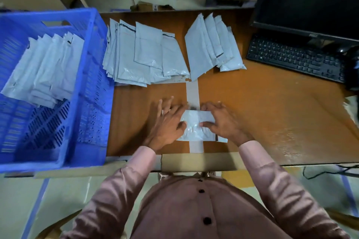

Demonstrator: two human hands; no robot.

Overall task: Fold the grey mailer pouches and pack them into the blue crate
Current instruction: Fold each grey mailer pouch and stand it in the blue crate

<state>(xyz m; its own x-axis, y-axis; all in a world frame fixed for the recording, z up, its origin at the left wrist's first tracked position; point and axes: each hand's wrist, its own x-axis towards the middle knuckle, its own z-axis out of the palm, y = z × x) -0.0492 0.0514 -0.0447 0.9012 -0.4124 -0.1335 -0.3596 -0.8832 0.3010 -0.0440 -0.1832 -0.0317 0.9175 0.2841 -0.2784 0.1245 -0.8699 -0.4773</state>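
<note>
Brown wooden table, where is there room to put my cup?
Bare wood lies right of the hands, between the folded grey pouch and the black keyboard. The far side is crowded with grey mailer stacks.

- Illumination moderate, indoor; upper part of the frame dim, shelving there falls into murk.
- Broad soft glare on the wooden desk [291, 122] at right of centre, sheen mottled toward the lower right.
- Small specular highlights on the loose grey mailer pouches [147, 52] in the upper middle.
- Monitor [310, 0] at upper right near-black, detail lost.
- Blue crate [91, 87] at left oversaturated, its slots smeared.
- Left hand [167, 120] and right hand [223, 120] at centre motion-blurred; fingertips soft.
- Wide-angle bowing: desk edges and crate walls curve near the borders.
- Soft shadows beneath the hands.
</note>
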